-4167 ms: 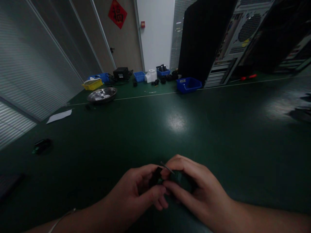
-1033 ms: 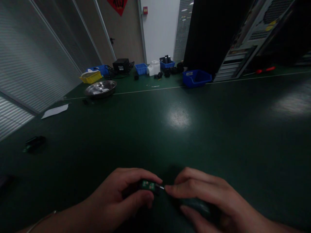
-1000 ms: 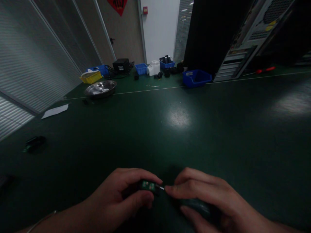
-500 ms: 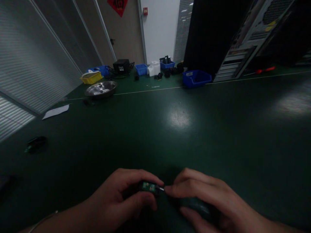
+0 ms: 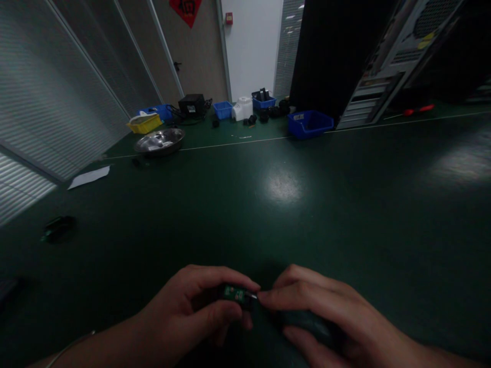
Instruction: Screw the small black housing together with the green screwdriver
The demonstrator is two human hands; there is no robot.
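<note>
My left hand (image 5: 192,312) is closed around a small dark part with a green circuit board (image 5: 233,293) showing on top, held just above the dark green table (image 5: 284,214) near its front edge. My right hand (image 5: 326,317) pinches a thin metal pin or tool tip (image 5: 252,295) that meets the board's right end. Its other fingers curl over a dark rounded object (image 5: 307,323) which I cannot make out clearly. The two hands nearly touch.
A steel bowl (image 5: 159,141), yellow bin (image 5: 144,123) and blue bins (image 5: 310,122) stand along the far edge, with a black box (image 5: 191,104) and white device (image 5: 242,108). Computer towers (image 5: 383,56) rise at the back right. A paper sheet (image 5: 89,177) and dark object (image 5: 57,228) lie left.
Four seconds ago both hands were clasped together over the dark part with the pin sticking up. Since one second ago they have held almost still, the right fingertips closing slightly toward the board.
</note>
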